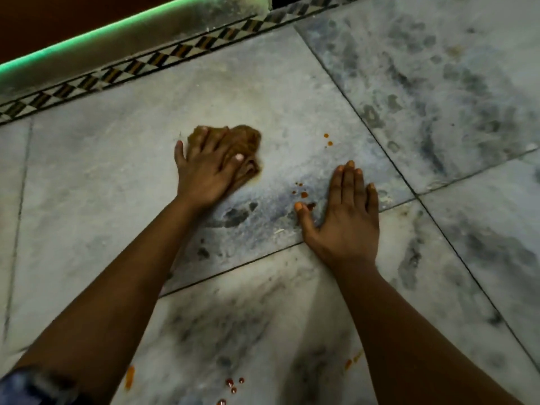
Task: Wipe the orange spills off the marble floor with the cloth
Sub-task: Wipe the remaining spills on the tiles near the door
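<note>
Skirting: pale kerb [140, 36] with green-lit edge, chequered border strip [163, 58] below.
Left hand [204, 173]: fingers spread flat, pressing brown cloth [239, 147] on marble floor [87, 176].
Orange spills [301, 192]: droplets between hands; more [232, 384] near bottom edge.
Right hand [347, 214]: flat, fingers straight, holding nothing.

brown cloth [233, 147], orange spills [302, 194], grey-veined marble floor [438, 97]
</note>
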{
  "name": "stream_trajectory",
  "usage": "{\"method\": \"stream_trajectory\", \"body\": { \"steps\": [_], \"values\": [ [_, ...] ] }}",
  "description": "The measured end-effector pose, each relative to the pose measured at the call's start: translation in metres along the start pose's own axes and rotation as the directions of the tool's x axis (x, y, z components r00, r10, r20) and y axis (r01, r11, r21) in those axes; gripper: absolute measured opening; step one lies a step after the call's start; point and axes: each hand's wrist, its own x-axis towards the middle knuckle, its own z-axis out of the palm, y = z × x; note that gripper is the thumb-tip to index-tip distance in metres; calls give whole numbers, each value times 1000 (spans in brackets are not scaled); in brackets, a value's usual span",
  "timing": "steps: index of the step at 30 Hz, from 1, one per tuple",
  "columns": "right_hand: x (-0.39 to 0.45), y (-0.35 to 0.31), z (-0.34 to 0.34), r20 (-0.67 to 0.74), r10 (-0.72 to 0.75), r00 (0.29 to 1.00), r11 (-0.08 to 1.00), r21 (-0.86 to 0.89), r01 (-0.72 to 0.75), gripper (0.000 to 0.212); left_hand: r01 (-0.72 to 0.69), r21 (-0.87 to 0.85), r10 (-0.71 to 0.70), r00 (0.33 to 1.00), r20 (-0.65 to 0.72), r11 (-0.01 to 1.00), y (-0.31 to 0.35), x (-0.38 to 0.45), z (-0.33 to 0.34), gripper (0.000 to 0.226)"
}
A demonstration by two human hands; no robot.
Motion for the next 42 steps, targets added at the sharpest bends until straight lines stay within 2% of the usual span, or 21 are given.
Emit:
{"method": "stream_trajectory", "body": {
  "steps": [2, 4, 7, 10, 11, 13, 16, 18, 20, 22, 24, 25, 27, 29, 32, 34, 38, 42],
  "values": [
    [1, 1, 1, -7, -1, 1000, 1000, 8, 1, 95, 115, 2, -115, 993, -7, 993, 14, 27, 1, 51],
    [0, 1, 1, -6, -1, 1000, 1000, 15, 1, 95, 133, 4, -133, 991, 24, 991, 31, 45, 4, 52],
    [1, 1, 2, -12, -9, 1000, 1000, 10, 9, 96, 0, 17, -1, 999, 52, 1000, 53, 27, 10, 54],
    [0, 0, -2, 0, -13, 1000, 1000, 16, 13, 95, -191, 47, 189, 981, 40, 981, 53, -39, 9, 63],
    [-1, 1, -2, 7, -15, 1000, 1000, 19, 15, 94, -210, 48, 208, 977, 45, 977, 46, -56, 8, 66],
    [-1, 3, -2, 35, -14, 999, 1000, 20, 13, 92, -137, 63, 134, 990, 49, 989, 25, -63, 4, 65],
    [1, 4, -3, 64, -18, 998, 1000, 14, 17, 88, 139, 42, -140, 990, 3, 989, 14, -23, 0, 54],
    [1, 4, -5, 72, -15, 997, 1000, 19, 14, 86, 227, 13, -228, 973, 31, 974, 27, -4, -1, 52],
    [-1, 3, -5, 78, -11, 997, 1000, 25, 9, 82, 163, 16, -164, 984, 73, 986, 46, -14, 4, 54],
    [3, 3, -6, 84, -13, 996, 999, 36, 10, 76, 16, 47, -19, 997, 78, 999, 56, -55, 9, 61],
    [8, 7, -15, 125, -47, 991, 995, 94, 36, 68, -91, 48, 88, 994, 65, 995, 43, -112, 1, 64],
    [10, 15, -20, 150, -74, 986, 991, 119, 57, 64, -100, 36, 97, 992, 76, 994, 32, -132, -4, 62],
    [5, 41, -29, 172, -117, 978, 990, 94, 102, 63, -36, 30, 33, 995, 96, 999, 4, -152, -12, 69],
    [-8, 68, -33, 108, -139, 984, 990, 15, 138, 72, 59, 65, -65, 994, 87, 996, -11, -143, -13, 67],
    [-19, 80, -28, 31, -171, 985, 985, -28, 172, 81, 279, 70, -283, 957, 65, 958, -4, -100, -10, 53],
    [-15, 78, -26, 28, -165, 986, 986, -24, 165, 80, 349, 37, -351, 931, 97, 936, 14, -67, -8, 54],
    [-14, 80, -26, 23, -160, 987, 986, -37, 161, 80, 197, -14, -193, 972, 135, 980, 80, -34, 3, 54],
    [-14, 77, -27, 25, -157, 987, 987, -41, 158, 78, -41, -5, 41, 994, 105, 999, 123, -86, 14, 54]
  ]
}}
